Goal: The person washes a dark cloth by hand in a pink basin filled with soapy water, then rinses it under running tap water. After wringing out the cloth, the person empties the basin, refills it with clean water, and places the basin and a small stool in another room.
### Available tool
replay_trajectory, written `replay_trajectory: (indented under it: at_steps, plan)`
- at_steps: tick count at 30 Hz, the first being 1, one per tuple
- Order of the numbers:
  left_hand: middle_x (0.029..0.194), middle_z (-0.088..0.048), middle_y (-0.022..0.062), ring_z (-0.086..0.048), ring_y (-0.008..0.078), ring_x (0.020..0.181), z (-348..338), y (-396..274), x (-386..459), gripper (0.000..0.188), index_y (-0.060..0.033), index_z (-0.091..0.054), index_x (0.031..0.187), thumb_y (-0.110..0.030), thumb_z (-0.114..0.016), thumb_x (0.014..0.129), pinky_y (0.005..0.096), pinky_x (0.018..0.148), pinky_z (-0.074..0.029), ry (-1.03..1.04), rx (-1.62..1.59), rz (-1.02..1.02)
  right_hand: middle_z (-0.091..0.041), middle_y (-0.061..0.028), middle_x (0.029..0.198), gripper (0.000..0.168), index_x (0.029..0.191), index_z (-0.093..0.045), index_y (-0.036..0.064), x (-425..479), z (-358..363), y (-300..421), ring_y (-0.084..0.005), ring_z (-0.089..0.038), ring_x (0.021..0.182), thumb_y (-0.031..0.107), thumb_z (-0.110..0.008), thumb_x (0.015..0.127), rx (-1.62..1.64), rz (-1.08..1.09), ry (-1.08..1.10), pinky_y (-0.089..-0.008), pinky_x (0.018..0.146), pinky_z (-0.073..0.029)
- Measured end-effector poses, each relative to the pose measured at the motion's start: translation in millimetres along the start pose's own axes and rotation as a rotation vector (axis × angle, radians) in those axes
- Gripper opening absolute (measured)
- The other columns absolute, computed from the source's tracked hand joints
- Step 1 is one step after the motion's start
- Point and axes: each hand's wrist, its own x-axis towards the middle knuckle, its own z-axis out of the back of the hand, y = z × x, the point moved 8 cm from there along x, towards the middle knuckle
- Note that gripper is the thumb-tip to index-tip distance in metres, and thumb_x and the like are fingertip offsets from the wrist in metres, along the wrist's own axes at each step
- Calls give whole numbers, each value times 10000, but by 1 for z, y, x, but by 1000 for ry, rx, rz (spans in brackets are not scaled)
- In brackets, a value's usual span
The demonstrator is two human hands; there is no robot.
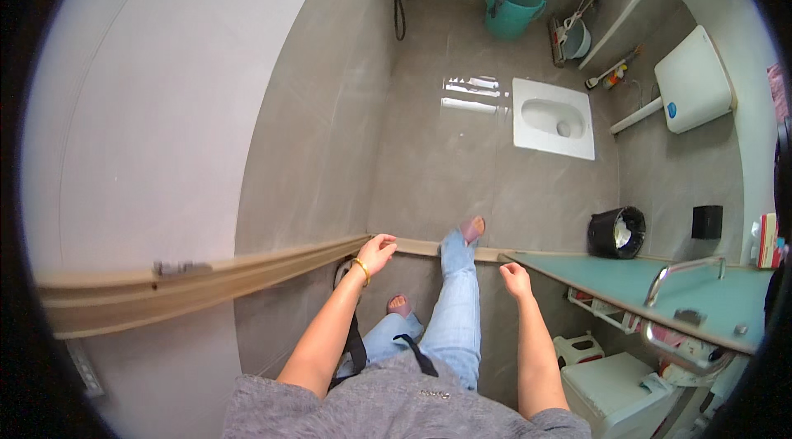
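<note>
My left hand [377, 253], with a gold bangle at the wrist, hangs in the air near the wooden door frame [278, 262], fingers apart and holding nothing. On the other side of my body, my right hand [516, 280] has its fingers curled, near the edge of the teal door [594, 278]; whether it touches the door or holds something small cannot be told. One of my slippered feet [473, 230] is at the threshold [421, 246], the other behind it. Past the threshold, a white squat toilet [552, 118] is set in the grey tiled floor.
A black waste bin [617, 233] stands beyond the door at the right. Further back are a green bucket [513, 4], a mop [560, 43] and a small basin [576, 40]. The cistern [696, 80] is on the right wall. A metal handle [680, 272] juts from the door.
</note>
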Motion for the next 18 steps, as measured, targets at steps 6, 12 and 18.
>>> replay_trajectory:
  at_steps: [6,12,18]
  plan:
    - [854,-575,86,-552,148,656,31,-46,124,322,-32,-514,1013,-224,-535,756,279,576,-462,-143,30,241,-519,-24,626,243,844,-554,28,130,29,-66,-115,-473,491,257,-543,762,216,-307,113,-284,388,-418]
    - [786,-556,7,-529,112,581,81,-50,144,219,-123,-512,965,-244,-504,783,281,438,-421,-269,-36,640,-519,-36,602,238,834,-565,33,248,153,-5,-121,-484,490,258,-548,757,77,-257,111,-293,397,-437]
    - [774,-555,10,-522,114,561,101,-104,230,191,-130,-509,948,-240,-475,797,307,438,-421,-301,-79,775,-563,-57,630,223,810,-578,13,416,273,98,-139,-523,559,225,-560,744,-67,-55,-117,-289,482,-436]
